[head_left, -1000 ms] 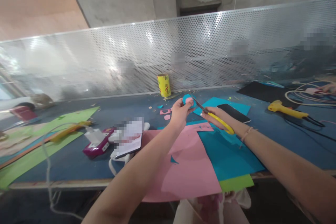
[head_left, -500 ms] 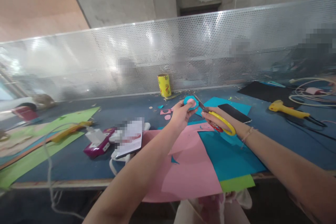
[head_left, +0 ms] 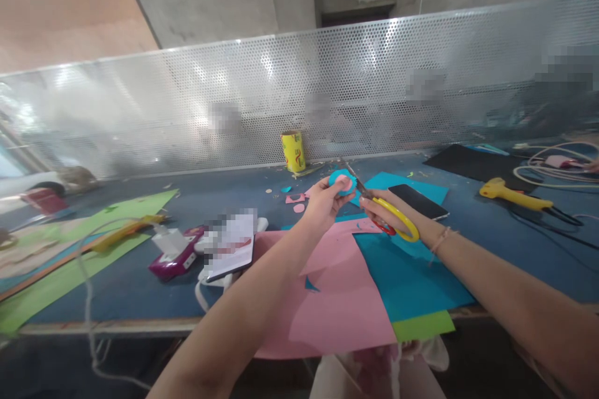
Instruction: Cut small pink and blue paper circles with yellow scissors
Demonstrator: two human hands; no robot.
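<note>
Between the thumb and fingers of my left hand (head_left: 326, 201) is a small round blue paper piece (head_left: 336, 178) with a pink circle (head_left: 345, 183) on it. My right hand (head_left: 377, 204) grips scissors (head_left: 403, 222) with yellow and red handles. Their blades meet the right edge of the blue paper piece; how far apart the blades are is hard to make out. Below my hands lie a pink sheet (head_left: 337, 305) and a blue sheet (head_left: 412, 280), with a bit of green sheet (head_left: 423, 326) showing under them. Small blue scraps rest on the pink sheet.
A phone with a lit screen (head_left: 233, 246) leans beside a purple power strip (head_left: 178, 255). Further right are a dark phone (head_left: 418, 201), a yellow glue gun (head_left: 515, 194) and coiled cables. A yellow roll (head_left: 294, 152) stands by the perforated metal screen (head_left: 243, 106).
Both hands stay in nearly the same place. The blue paper piece has shifted slightly to the right against the scissor blades.
</note>
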